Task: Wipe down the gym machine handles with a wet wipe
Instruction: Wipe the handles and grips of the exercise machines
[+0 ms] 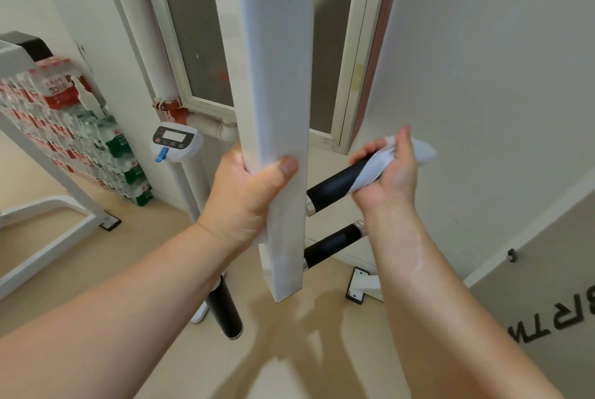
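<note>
Left hand (pixel 248 195) grips the white upright beam (pixel 277 108) of the machine, thumb across its near face, fingers wrapped behind. Right hand (pixel 389 173) closes around the upper black handle (pixel 335 186) right of the beam, fingers holding a white wet wipe (pixel 376 163) pressed against the grip's far end. A second black handle (pixel 331 242) sits below it, untouched; a third (pixel 225 311) hangs lower left. Stacked water bottles (pixel 74 128) stand far left
</note>
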